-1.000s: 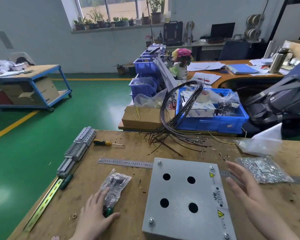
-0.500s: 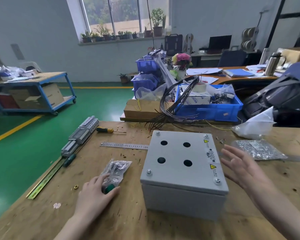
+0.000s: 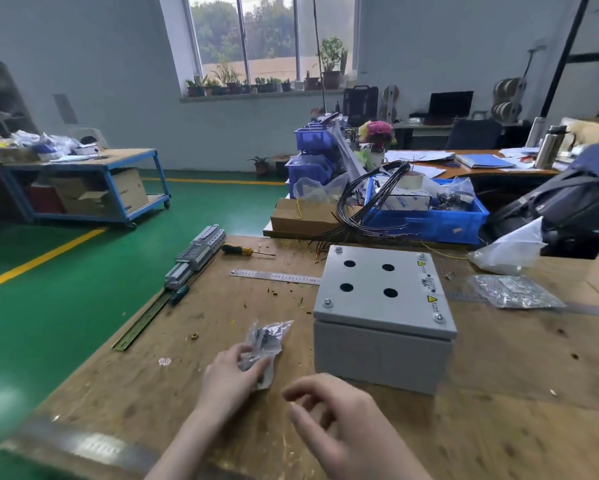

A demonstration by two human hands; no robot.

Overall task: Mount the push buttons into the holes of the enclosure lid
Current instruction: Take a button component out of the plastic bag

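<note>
A grey metal enclosure (image 3: 381, 327) stands on the wooden workbench, its lid (image 3: 377, 292) screwed on at the corners and showing several empty round holes. Left of it lies a clear plastic bag of push buttons (image 3: 265, 341). My left hand (image 3: 232, 379) grips the near end of that bag. My right hand (image 3: 329, 414) hovers in front of the enclosure with fingers loosely curled and nothing in it.
A steel ruler (image 3: 274, 276), a yellow-handled screwdriver (image 3: 246, 251), terminal blocks (image 3: 196, 256) on a DIN rail (image 3: 142, 320) lie at the left. A bag of hardware (image 3: 514, 292) lies right. Black wires (image 3: 370, 202) and a blue bin (image 3: 429, 220) sit behind.
My right hand swung from the enclosure's right side across to its front, near the left hand. My left hand closed around the bag. The view pulled back from the bench.
</note>
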